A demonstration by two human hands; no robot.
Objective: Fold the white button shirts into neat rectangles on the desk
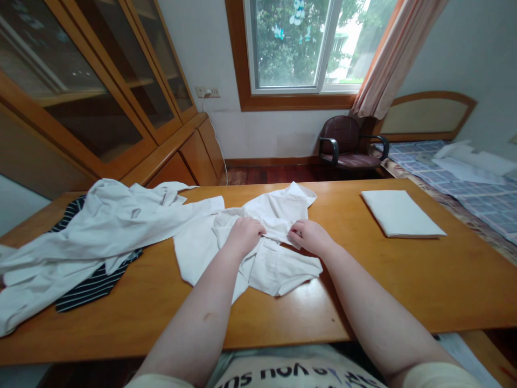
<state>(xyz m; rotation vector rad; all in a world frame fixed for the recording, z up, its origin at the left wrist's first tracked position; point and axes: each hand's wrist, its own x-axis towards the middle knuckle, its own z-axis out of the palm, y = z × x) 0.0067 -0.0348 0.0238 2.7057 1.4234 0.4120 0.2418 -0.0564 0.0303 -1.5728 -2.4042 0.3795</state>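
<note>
A crumpled white shirt (278, 269) lies spread on the wooden table in front of me, its sleeves and body bunched together. My left hand (247, 233) is closed on the cloth near the middle of the garment. To its right, my right hand (309, 235) pinches the same shirt between thumb and fingers. Part of the fabric under both hands is hidden. Further left, another white garment (133, 221) is heaped over dark striped cloth (95, 285), and one of its sleeves reaches toward the shirt.
A flat white folded item (402, 213) rests on the right of the table (383, 285). Behind the table are a maroon armchair (347, 137), a bed (464, 178) and a window (291, 43). A glass-doored cabinet (100, 81) stands at the left.
</note>
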